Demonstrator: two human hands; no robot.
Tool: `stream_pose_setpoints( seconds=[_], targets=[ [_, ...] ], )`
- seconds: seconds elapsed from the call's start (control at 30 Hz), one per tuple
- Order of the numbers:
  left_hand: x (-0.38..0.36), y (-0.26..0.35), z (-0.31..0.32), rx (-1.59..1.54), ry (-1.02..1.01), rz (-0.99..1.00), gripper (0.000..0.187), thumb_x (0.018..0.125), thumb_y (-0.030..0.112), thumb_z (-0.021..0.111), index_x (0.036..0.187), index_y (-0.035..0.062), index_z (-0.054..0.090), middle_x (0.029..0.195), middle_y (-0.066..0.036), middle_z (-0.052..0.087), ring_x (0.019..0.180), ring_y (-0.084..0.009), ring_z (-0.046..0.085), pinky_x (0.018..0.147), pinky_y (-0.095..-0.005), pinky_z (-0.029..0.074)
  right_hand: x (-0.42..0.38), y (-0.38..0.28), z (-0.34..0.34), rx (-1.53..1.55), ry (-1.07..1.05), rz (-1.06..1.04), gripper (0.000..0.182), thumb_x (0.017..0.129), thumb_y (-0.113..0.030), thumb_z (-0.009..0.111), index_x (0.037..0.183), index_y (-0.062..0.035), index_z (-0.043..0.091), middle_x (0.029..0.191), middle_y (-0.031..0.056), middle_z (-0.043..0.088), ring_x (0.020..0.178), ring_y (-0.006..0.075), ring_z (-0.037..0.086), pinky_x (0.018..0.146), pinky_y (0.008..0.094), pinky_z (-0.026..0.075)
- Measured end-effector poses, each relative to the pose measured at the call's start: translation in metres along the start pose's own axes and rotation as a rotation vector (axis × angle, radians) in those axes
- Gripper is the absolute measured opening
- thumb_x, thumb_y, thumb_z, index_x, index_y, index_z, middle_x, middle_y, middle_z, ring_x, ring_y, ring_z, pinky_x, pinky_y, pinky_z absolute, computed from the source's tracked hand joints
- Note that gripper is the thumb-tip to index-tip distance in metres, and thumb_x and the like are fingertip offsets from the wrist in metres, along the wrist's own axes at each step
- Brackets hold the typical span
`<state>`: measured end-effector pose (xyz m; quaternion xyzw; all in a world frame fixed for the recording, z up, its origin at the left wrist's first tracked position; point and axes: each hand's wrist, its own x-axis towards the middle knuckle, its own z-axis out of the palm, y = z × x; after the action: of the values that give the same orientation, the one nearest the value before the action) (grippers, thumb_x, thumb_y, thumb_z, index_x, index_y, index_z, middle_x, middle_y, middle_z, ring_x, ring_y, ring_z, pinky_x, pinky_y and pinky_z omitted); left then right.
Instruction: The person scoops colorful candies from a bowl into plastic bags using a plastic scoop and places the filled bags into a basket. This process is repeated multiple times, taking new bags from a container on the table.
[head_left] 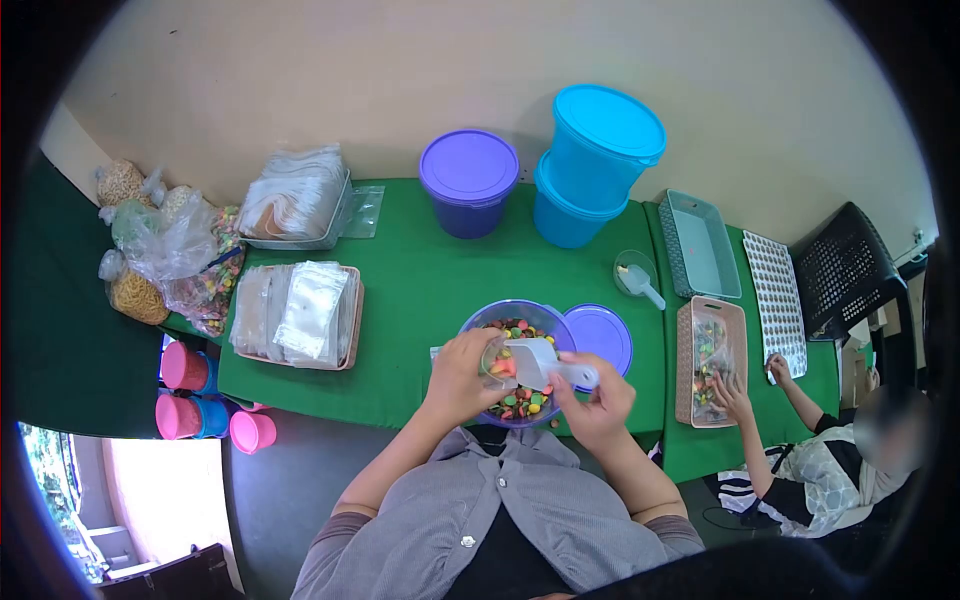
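A purple tub (480,322) full of coloured candies stands on the green table right in front of me. My right hand (596,403) holds a white scoop (545,365) by its handle, tilted over the tub. My left hand (461,377) holds a small clear bag (497,362) against the scoop's mouth, with several candies at the opening. The tub's purple lid (603,336) lies flat just to the right.
A lidded purple container (468,182) and two stacked blue ones (592,170) stand at the back. Trays of clear bags (297,312) sit left, sacks of snacks (172,262) beyond. At right another person's hands (735,397) touch a pink basket (684,362) of filled bags.
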<state>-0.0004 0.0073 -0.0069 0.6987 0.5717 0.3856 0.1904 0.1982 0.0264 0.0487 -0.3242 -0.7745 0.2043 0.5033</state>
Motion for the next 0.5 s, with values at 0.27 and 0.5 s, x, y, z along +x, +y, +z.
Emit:
stream_pose_setpoints(
  seconds=[0.27, 0.5],
  targets=[
    [-0.005, -0.016, -0.014, -0.472, 0.228, -0.227, 0.05, 0.074, 0.014, 0.078, 0.115, 0.0029, 0.051, 0.102, -0.01, 0.063, 0.096, -0.0195, 0.063, 0.085, -0.034, 0.05, -0.011, 0.058, 0.001, 0.511, 0.14, 0.712, 0.016, 0.092, -0.006, 0.063, 0.105, 0.001, 0.058, 0.088, 0.0066, 0.064, 0.076, 0.0098, 0.062, 0.064, 0.0231, 0.051],
    [-0.01, -0.021, -0.031, -0.61, 0.318, -0.167, 0.044, 0.079, 0.008, 0.073, 0.116, 0.002, 0.049, 0.099, -0.01, 0.063, 0.095, -0.0167, 0.061, 0.084, -0.0312, 0.049, -0.059, 0.095, -0.019, -0.136, 0.1, 0.642, 0.025, 0.09, -0.01, 0.064, 0.112, 0.0018, 0.058, 0.089, 0.0091, 0.064, 0.079, 0.0221, 0.065, 0.07, 0.0307, 0.053]
  ],
)
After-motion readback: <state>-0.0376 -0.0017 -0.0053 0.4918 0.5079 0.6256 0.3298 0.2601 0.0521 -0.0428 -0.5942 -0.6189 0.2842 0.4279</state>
